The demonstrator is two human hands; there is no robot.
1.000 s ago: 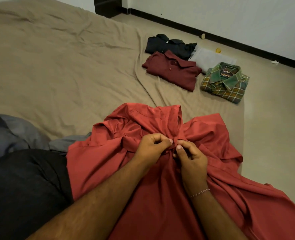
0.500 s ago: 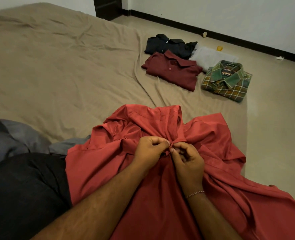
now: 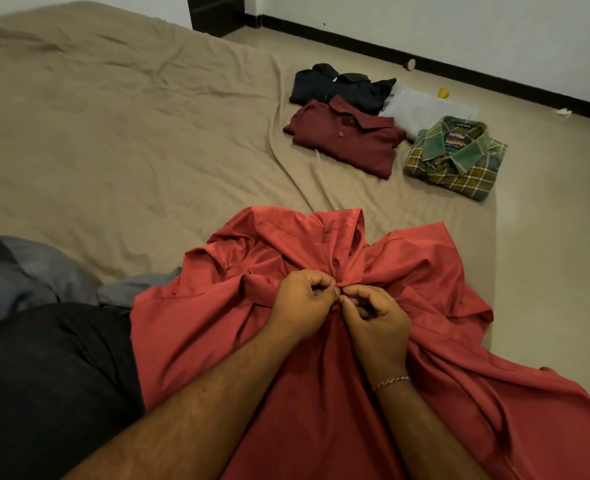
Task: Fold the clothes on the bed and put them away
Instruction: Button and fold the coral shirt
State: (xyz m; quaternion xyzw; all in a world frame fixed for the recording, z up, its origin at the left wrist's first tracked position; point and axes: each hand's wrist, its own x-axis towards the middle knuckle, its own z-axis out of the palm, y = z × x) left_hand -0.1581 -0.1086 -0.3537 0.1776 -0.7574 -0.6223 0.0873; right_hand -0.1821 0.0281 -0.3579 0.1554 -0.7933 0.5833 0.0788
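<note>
A: From the head view, where is the red shirt [image 3: 321,358]?

B: Spread on the bed [image 3: 113,133], right in front of the person and partly over the lap. Beyond the red shirt lie four folded garments: a maroon polo [image 3: 345,138], a dark shirt [image 3: 335,86] behind it, a pale garment [image 3: 425,110], and a plaid shirt [image 3: 456,157] to the right of the maroon one.

A: And the hands?

B: The left hand [image 3: 304,303] and right hand [image 3: 376,317] meet at the front opening just below the collar. The fingers [image 3: 356,292] of each are curled and pinch a small bit of cloth; probably a button, though I cannot see one.

A: How will it handle?

B: Light, limp and a little slick, I judge; it bunches easily. Best taken at the collar and shoulder seams, then smoothed flat before folding.

A: Anything else?

B: A grey garment [image 3: 27,268] lies left of the red shirt, unfolded.
</note>
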